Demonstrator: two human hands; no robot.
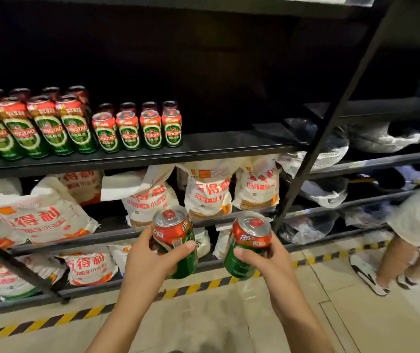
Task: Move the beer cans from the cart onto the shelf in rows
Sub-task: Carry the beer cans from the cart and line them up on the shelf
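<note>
The cans [137, 129] on the black shelf [229, 146] are green with red tops and white lettering, the sacks [206, 189] below that shelf white with red characters, and the floor tape [203, 285] striped yellow and black.

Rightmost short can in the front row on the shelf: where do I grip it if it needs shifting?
Grip the rightmost short can round its mid-body, coming from the right and front. That side faces bare shelf; its left touches the next can.
</note>
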